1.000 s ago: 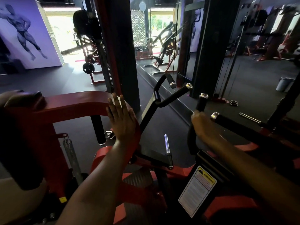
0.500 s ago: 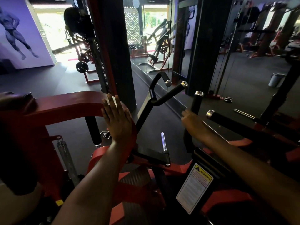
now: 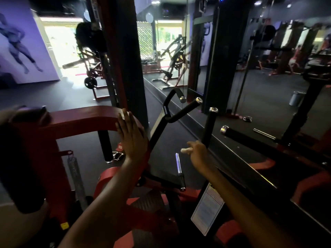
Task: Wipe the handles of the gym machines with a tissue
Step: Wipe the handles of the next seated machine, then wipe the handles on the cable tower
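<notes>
My left hand (image 3: 131, 135) rests flat, fingers straight, on the curved red arm (image 3: 80, 117) of the gym machine. My right hand (image 3: 199, 153) grips a small white tissue (image 3: 185, 150) that sticks out to the left of its fingers. It sits low beside the upright black handle (image 3: 210, 122) with a chrome cap. A second black handle (image 3: 238, 135) runs off to the right. A forked black handle (image 3: 180, 108) stands between the two hands.
A chrome peg (image 3: 178, 163) rises from the red frame below the hands. A white warning label (image 3: 207, 210) sits on the frame by my right forearm. A mirror wall (image 3: 250, 68) runs along the right. A coil spring (image 3: 75, 169) hangs at the left.
My right hand has slid down and left off the upright handle, and the tissue now shows at its fingers. My left hand stays on the red arm.
</notes>
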A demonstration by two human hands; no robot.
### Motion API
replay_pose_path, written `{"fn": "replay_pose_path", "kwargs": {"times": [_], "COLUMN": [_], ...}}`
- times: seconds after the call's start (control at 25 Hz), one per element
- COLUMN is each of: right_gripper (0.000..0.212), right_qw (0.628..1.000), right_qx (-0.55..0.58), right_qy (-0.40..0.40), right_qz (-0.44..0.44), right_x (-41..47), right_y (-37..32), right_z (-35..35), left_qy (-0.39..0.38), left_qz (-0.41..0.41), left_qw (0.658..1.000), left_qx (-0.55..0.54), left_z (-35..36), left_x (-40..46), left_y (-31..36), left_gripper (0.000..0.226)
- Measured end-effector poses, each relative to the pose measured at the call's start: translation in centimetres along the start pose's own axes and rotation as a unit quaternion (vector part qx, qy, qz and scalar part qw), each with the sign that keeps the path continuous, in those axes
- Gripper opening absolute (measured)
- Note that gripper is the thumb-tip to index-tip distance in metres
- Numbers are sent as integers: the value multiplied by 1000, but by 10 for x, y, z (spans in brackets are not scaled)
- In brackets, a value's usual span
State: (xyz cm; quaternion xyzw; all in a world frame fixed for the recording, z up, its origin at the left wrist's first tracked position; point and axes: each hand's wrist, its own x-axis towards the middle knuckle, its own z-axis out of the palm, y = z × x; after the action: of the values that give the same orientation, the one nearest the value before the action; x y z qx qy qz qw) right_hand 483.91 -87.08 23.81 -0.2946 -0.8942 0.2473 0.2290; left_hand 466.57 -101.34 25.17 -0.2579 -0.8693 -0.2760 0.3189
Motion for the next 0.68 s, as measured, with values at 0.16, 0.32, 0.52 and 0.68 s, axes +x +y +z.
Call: {"fn": "replay_pose_path", "kwargs": {"times": [0.16,0.32,0.52,0.68], "right_gripper": [16,17,16,13], "right_qw": [999,993,970,926], "right_qx": [-7,-20,62,104], "right_qy": [21,28,-52,-158], "right_qz": [-42,-114,-231,-326], "right_x": [-11,-54,-106,-169], "right_y": [-45,-74,-121,-182], "right_z": [-3,-4,28,64], "left_qy": [-123,-144,-150,-116], "left_qz": [-12,-63,-167,-276], "left_qw": [990,987,970,939], "left_qx": [-64,-20,98,167], "left_z": [-60,-128,-192,-262], "left_x": [-29,-92,-171,-241], "left_y": [13,4,-30,-60], "left_gripper": [56,49,53,52]}}
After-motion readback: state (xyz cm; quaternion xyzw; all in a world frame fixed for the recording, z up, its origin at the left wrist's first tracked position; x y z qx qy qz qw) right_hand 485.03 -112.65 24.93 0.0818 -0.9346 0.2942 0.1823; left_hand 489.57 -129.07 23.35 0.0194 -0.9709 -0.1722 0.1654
